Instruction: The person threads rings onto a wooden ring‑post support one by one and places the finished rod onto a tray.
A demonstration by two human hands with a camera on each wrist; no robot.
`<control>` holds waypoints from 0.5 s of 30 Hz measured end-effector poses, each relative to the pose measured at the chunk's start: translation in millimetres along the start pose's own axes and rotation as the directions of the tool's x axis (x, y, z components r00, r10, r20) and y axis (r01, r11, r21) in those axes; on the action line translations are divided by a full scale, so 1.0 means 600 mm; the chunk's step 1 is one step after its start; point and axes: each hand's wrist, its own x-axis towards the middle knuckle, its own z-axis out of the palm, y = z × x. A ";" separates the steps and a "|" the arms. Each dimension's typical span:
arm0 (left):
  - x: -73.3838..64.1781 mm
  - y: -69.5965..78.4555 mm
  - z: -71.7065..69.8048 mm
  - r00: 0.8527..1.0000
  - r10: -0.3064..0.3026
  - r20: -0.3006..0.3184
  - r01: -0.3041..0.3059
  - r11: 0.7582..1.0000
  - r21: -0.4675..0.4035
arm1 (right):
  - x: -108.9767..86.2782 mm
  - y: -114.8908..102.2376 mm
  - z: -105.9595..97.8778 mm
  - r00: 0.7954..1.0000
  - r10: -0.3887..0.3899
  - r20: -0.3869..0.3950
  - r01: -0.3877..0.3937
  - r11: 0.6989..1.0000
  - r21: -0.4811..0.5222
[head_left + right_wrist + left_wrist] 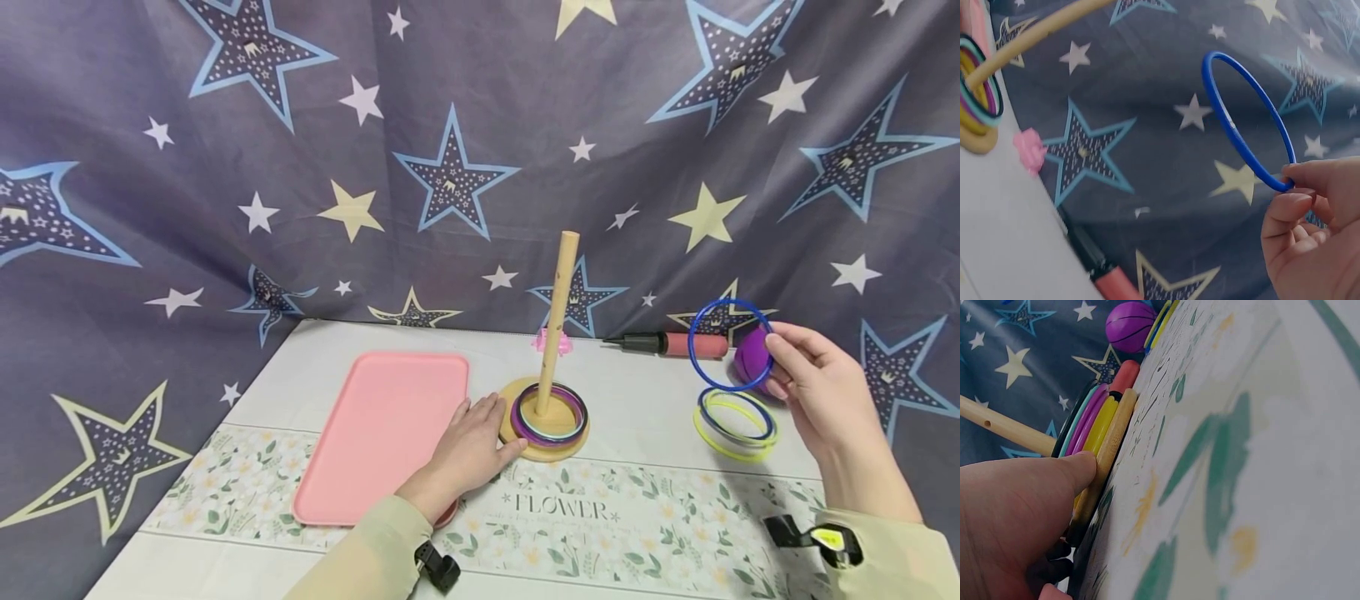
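My right hand (828, 387) pinches a blue ring (1238, 134) by its edge between thumb and fingertips, raised at the right. Below it lies a stack of rings (735, 442), yellow, dark blue and other colours. My left hand (468, 446) rests with extended fingers along the near left edge of a round wooden base (551, 454), its thumb (1082, 472) at the base's side. From the base rises a wooden pole (558, 321). Several rings (1079, 428) in black, turquoise, purple and yellow lie around the pole's foot.
A pink tray (375, 425) lies left of the base, partly under my left forearm. Behind the lifted ring are a purple ball (750, 358) and a red and black hand pump (675, 344). A small pink object (1030, 150) sits behind the pole, by the star-patterned curtain (480, 100).
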 end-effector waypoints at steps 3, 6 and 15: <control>0.000 0.000 0.001 1.000 0.001 -0.001 -0.001 1.000 0.003 | 0.002 -0.009 0.021 1.000 -0.020 0.000 0.020 1.000 0.018; 0.000 0.000 0.001 1.000 0.003 -0.003 -0.003 1.000 0.003 | 0.004 -0.016 0.041 0.999 -0.044 0.016 0.044 0.998 0.040; -0.001 0.000 -0.001 1.000 0.000 -0.001 0.000 1.000 -0.003 | 0.011 -0.031 0.089 0.993 -0.094 0.074 0.088 0.993 0.077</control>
